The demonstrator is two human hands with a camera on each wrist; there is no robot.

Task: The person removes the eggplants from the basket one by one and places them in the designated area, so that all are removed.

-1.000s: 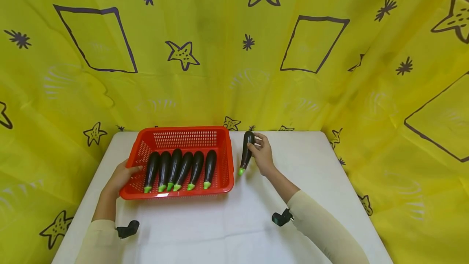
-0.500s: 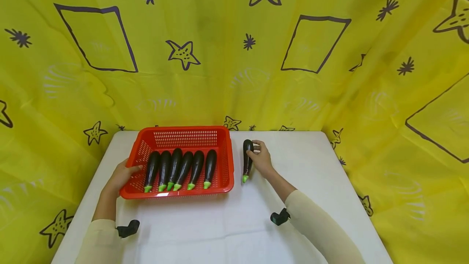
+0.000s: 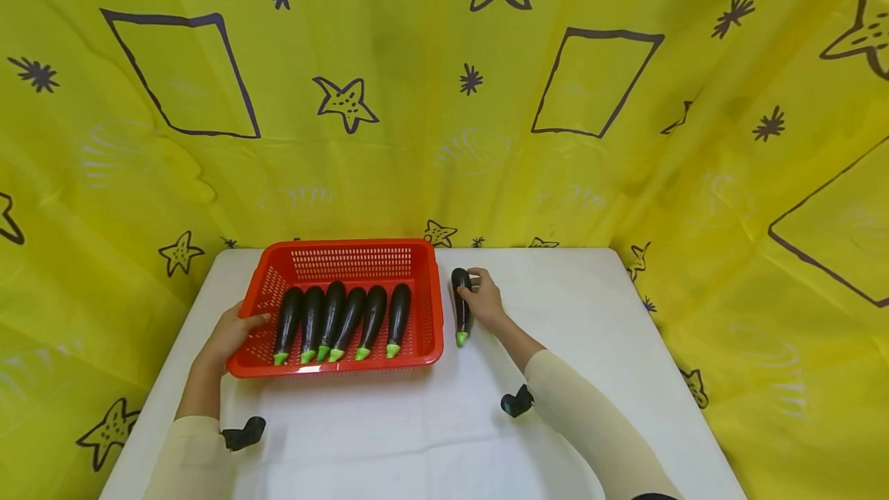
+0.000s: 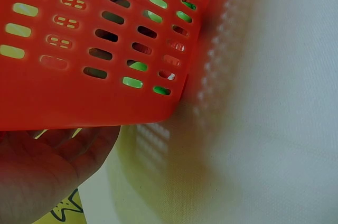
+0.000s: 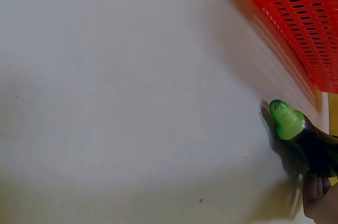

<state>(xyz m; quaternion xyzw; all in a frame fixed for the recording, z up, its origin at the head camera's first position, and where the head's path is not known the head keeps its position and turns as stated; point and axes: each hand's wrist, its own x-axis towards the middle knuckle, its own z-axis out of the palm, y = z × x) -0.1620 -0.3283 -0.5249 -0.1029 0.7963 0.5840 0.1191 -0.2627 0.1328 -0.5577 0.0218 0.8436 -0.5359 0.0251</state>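
Note:
A red slotted basket [image 3: 430, 307] stands on the white table [image 3: 590, 315] and holds several dark eggplants [image 3: 350, 319] side by side, green stems toward me. My left hand [image 3: 239, 328] holds the basket's left rim; in the left wrist view the palm [image 4: 42, 176] lies under the basket [image 4: 95, 92] edge. My right hand [image 3: 475, 295] grips one more eggplant [image 3: 460, 307] just right of the basket, its green stem [image 3: 461, 339] toward me and low over the cloth. In the right wrist view, the eggplant's stem [image 5: 287, 120] nearly meets the table, with my fingers [image 5: 319, 200] behind it.
Yellow patterned cloth walls close in the table at the back and on both sides. Bare white tabletop [image 3: 417, 430] stretches in front of the basket and to the right of my right hand. The basket's corner [image 5: 301, 18] lies close to the held eggplant.
My right hand brought the eggplant down and a little left, closer to the basket's right wall. The left hand and the basket stayed put.

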